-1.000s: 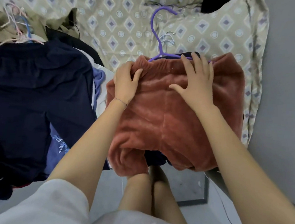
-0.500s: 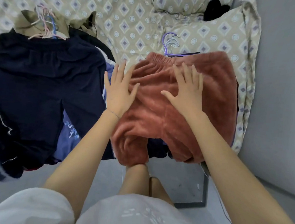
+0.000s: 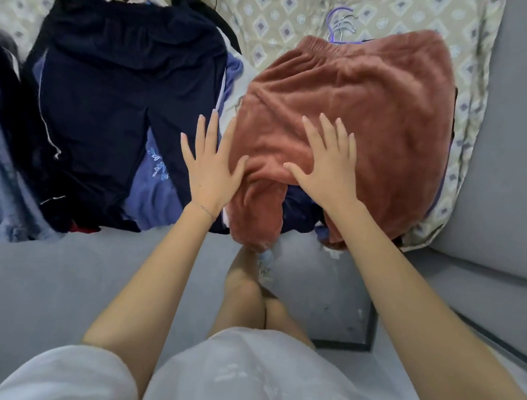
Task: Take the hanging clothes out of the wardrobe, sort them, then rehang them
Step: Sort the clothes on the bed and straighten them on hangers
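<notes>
Clothes lie out on the bed (image 3: 270, 20): a dark blue pile (image 3: 113, 93), then fuzzy red pants (image 3: 358, 97) beside it. Sorting seems half done; rehanging is not done yet. The right hand (image 3: 324, 170) lies flat on the pants and the left hand (image 3: 209, 167) at their edge, each grip wide, holding nothing.

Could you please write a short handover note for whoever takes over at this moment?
Left hand: open, fingers spread, at the left edge of the rust fleece trousers. Right hand: open, flat on them.
Things: the fleece trousers top the right pile on the bed, a purple hanger at their waistband; navy trousers top the left pile.
Done: clothes out of the wardrobe, laid in piles.
Left: finish any sorting, rehang everything.
</notes>
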Demonstrator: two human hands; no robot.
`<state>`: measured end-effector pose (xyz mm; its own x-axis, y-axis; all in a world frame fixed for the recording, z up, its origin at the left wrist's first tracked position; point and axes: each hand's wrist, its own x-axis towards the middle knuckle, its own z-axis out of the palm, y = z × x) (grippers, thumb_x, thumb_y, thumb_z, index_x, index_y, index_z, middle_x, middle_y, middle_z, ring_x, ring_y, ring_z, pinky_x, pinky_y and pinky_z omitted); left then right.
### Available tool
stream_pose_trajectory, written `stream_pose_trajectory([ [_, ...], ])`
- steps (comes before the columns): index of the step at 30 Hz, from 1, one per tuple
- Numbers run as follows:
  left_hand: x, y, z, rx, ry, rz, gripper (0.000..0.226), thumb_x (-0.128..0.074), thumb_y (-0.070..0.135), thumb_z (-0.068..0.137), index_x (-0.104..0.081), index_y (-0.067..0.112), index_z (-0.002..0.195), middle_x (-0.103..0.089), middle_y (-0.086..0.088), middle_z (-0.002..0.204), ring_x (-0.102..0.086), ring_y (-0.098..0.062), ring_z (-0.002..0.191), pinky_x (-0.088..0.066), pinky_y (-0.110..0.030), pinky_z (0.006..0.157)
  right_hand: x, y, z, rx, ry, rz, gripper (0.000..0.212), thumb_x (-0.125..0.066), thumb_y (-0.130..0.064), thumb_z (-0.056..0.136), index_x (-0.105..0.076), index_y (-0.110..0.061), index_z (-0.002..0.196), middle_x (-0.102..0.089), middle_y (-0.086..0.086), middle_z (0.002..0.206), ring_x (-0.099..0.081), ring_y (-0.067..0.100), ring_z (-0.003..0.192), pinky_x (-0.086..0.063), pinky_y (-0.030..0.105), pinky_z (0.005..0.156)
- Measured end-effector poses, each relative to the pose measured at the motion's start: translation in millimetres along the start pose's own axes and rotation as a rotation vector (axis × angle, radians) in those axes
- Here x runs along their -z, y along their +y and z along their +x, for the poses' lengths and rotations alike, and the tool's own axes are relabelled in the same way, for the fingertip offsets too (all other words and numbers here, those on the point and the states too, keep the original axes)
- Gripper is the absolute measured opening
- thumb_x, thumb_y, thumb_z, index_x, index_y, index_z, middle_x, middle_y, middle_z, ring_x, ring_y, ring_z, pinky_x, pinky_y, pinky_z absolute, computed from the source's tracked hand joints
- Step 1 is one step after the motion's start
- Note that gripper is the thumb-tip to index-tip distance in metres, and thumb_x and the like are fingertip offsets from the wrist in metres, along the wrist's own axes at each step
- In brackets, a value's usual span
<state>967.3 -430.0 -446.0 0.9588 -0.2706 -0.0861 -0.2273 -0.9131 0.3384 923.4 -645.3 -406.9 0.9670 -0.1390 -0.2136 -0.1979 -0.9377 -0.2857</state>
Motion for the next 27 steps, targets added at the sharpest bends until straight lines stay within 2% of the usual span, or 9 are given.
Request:
stream_pose_trajectory([
  [6,19,-28,-36,0.062,0.026,0.051,0.065,-0.045,0.049,0.098,-0.029,0.024,0.155,-0.015,-0.009,0.165,-0.009,-0.03,0.152,0.0,-0.056,0.119,-11,-37,-20,0.033,-0.034,0.047,0.084,-0.056,-0.061,0.088,-0.02,-0.028,0.156,-0.016,0.009,0.163,-0.007,0.032,0.15,-0.005,0.053,0.121],
  [13,31,-84,-22,0.106,0.036,0.057,0.067,-0.048,0.046,0.097,-0.025,0.025,0.156,-0.014,-0.009,0.165,-0.008,-0.03,0.152,-0.006,-0.061,0.119,-26,-101,1,0.055,-0.021,0.077,0.084,-0.061,-0.051,0.088,-0.018,-0.028,0.156,-0.015,0.009,0.163,-0.006,0.031,0.151,-0.004,0.049,0.12],
  [19,43,-170,24,0.135,0.011,0.02,0.07,-0.048,0.047,0.098,-0.02,0.024,0.158,-0.012,-0.007,0.166,-0.006,-0.029,0.153,-0.006,-0.06,0.12,-53,-169,56,0.013,-0.013,0.107,0.083,-0.063,-0.049,0.088,-0.02,-0.028,0.156,-0.016,0.008,0.162,-0.008,0.031,0.15,-0.008,0.049,0.12],
  [27,60,-300,108,0.062,-0.028,0.027,0.071,-0.047,0.048,0.098,-0.02,0.021,0.158,-0.013,-0.008,0.165,-0.006,-0.029,0.153,-0.003,-0.057,0.12,-116,-285,153,-0.097,-0.016,0.208,0.08,-0.057,-0.051,0.093,-0.015,-0.028,0.157,-0.011,0.006,0.164,-0.006,0.03,0.151,-0.009,0.047,0.122],
])
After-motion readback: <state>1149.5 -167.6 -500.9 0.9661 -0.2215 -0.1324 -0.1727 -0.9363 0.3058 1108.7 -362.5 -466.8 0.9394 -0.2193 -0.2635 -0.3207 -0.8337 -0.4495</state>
